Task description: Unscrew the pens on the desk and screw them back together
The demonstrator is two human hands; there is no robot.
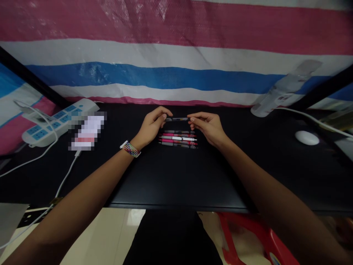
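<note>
Black bench (179,176) carries a row of pens (179,139), laid roughly parallel. Just beyond the row, a dark pen (178,119) spans the left hand (152,125) and right hand (209,127), each nearly closed, fingertips pinching one end. Farther back, a clear bottle (285,90) stands at right, before a striped sheet (165,78) with pink, white and blue bands.
</note>
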